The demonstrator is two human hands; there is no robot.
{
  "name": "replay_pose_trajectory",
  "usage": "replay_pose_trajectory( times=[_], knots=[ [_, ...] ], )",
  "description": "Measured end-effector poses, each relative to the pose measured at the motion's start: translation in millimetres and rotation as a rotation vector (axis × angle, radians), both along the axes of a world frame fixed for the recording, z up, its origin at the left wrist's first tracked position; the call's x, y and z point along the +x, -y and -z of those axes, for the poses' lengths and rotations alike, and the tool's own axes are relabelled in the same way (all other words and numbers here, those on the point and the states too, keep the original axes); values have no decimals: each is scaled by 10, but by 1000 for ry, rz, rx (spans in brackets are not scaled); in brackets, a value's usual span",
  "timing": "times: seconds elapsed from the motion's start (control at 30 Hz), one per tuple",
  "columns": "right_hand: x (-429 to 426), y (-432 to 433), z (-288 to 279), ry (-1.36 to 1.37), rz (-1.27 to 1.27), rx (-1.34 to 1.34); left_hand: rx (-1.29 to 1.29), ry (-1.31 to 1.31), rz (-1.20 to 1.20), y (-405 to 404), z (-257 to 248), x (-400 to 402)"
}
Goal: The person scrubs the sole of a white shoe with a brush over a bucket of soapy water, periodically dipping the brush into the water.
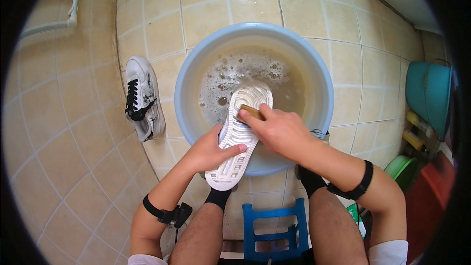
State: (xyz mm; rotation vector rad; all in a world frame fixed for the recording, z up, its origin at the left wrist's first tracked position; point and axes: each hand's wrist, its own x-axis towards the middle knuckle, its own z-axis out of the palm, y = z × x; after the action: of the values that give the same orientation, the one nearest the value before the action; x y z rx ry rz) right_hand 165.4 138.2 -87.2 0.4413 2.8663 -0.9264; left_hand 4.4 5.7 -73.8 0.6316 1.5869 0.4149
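Observation:
My left hand (211,151) grips a white shoe (241,162) by its middle, thumb across the sole. The sole faces up, and the toe end tilts down to the soapy water. In my right hand (281,129) is a wooden-backed brush (252,112), pressed on the forefoot of the ridged sole; its bristles are mostly hidden. Beneath the shoe stands a light blue plastic basin (184,70) with cloudy brown water (290,92) and white foam (215,92) at the left.
A white sneaker with black laces (143,99) rests on the tiled floor by the left wall. A blue plastic stool (248,228) is between my legs. To the right are a teal basin (423,88), bottles (414,140), a green basin (399,169) and a red plastic object (427,191).

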Motion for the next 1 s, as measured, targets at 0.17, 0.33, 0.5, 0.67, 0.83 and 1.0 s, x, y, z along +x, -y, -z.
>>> replay_pose_trajectory(
  times=[0.17,0.33,0.5,0.67,0.83,1.0],
  knots=[
    [129,-33,-41,35,-12,-21,-17,-102,96,9,-12,86],
    [-44,50,23,23,-29,-12,-22,-150,103,-12,-54,83],
    [214,2,-13,38,-16,-22,-31,-184,83,2,-74,105],
    [124,31,-19,61,-38,29,54,-244,134,-38,-108,151],
    [13,117,58,27,1,16,-28,-221,154,-47,-105,140],
    [281,82,19,68,-26,33,-14,-200,94,-13,-101,117]
  ],
)
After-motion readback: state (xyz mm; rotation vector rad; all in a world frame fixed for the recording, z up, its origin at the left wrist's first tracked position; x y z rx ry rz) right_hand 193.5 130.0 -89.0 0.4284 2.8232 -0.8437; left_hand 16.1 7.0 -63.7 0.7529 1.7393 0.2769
